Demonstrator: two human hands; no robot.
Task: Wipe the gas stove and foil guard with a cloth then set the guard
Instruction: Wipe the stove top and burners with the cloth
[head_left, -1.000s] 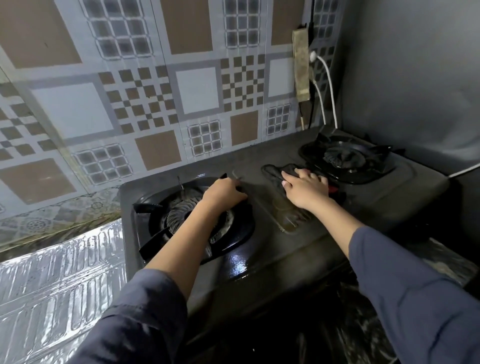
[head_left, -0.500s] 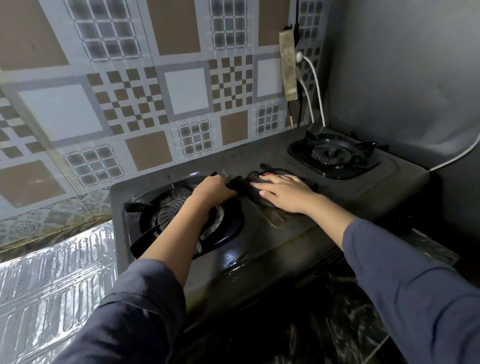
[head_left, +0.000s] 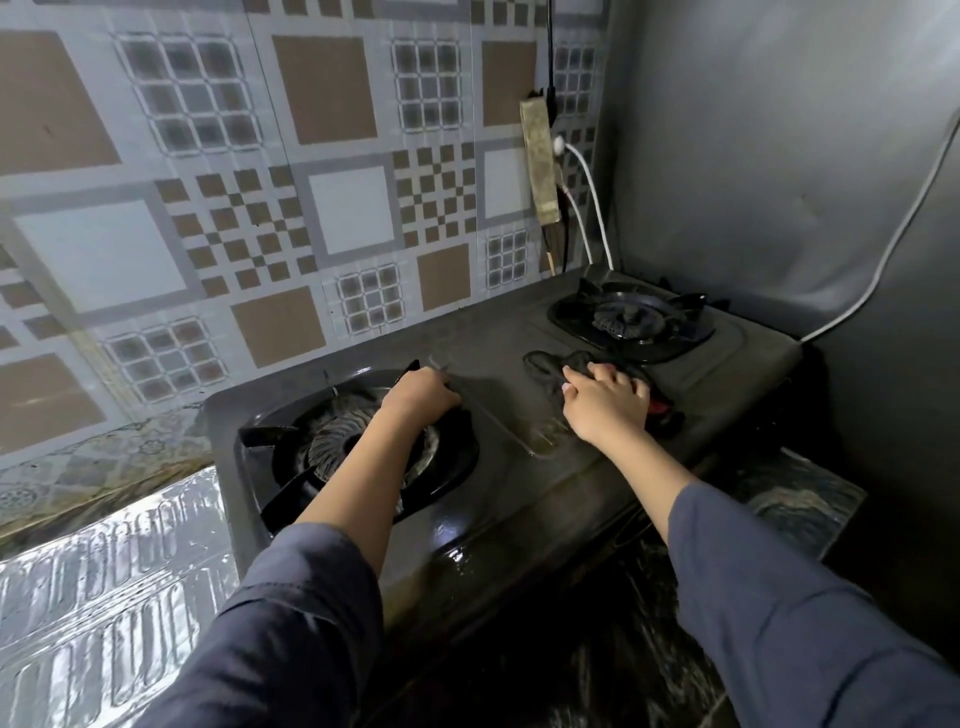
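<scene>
A dark two-burner gas stove (head_left: 519, 493) stands on the counter against the tiled wall. My right hand (head_left: 605, 402) presses a dark cloth (head_left: 550, 366) flat on the stove's middle panel, between the burners. A bit of red shows under the hand's right side. My left hand (head_left: 421, 397) rests curled on the right rim of the left burner's pan support (head_left: 291, 436). The silver foil guard (head_left: 104, 587) lies flat on the counter to the stove's left.
The right burner (head_left: 631, 319) sits at the back right. A power strip (head_left: 540, 166) with white cables hangs on the tiled wall behind it. A grey wall closes the right side. Dark marbled counter (head_left: 800, 506) shows in front of the stove.
My right hand has slid the cloth from beside the left burner back to the right across the middle panel. My left hand has stayed on the left burner's rim.
</scene>
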